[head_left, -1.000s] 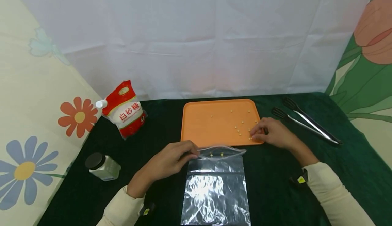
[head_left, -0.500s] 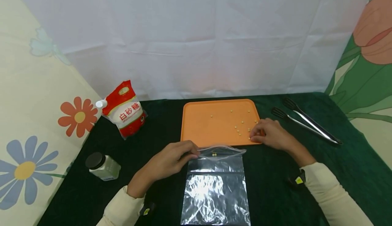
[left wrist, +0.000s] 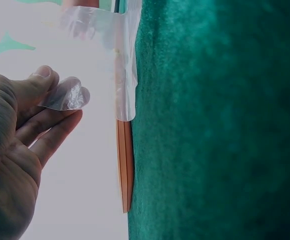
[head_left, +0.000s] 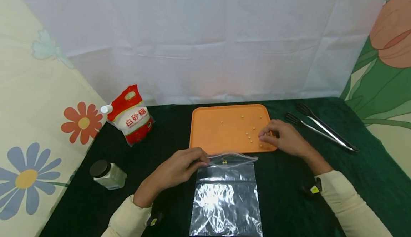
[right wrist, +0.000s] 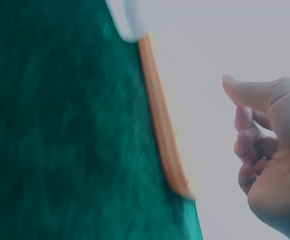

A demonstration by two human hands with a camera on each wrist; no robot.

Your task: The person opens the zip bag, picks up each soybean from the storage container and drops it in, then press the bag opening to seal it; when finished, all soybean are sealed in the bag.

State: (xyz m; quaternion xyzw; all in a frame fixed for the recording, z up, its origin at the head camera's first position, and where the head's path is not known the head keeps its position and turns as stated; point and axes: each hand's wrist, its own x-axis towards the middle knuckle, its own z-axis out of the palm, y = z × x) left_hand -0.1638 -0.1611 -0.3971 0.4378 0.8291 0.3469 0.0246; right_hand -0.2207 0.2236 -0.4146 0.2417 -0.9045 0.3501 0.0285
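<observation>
My left hand (head_left: 183, 165) pinches the left corner of a clear zip bag (head_left: 224, 201) at its mouth. A bit of the film (left wrist: 70, 95) sticks out past the fingertips in the left wrist view. The bag lies before an orange tray (head_left: 205, 133), and two small pale yellow balls (head_left: 224, 162) lie together just inside its mouth. More such balls (head_left: 249, 137) are scattered on the tray's right half. My right hand (head_left: 285, 137) is over the tray's right edge, thumb and forefinger close together. I cannot tell whether a ball is between them.
A red and white sugar bag (head_left: 136, 117) with a white cap stands at the back left. Nearer is a jar (head_left: 110, 178) with a black lid. Metal tongs (head_left: 327, 133) with dark slotted heads lie to the right on the green cloth (head_left: 282, 201).
The two balls in the bag's mouth have rolled together. My right hand has dipped at the tray's front right corner, then shifted slightly back and left. My left hand stays put.
</observation>
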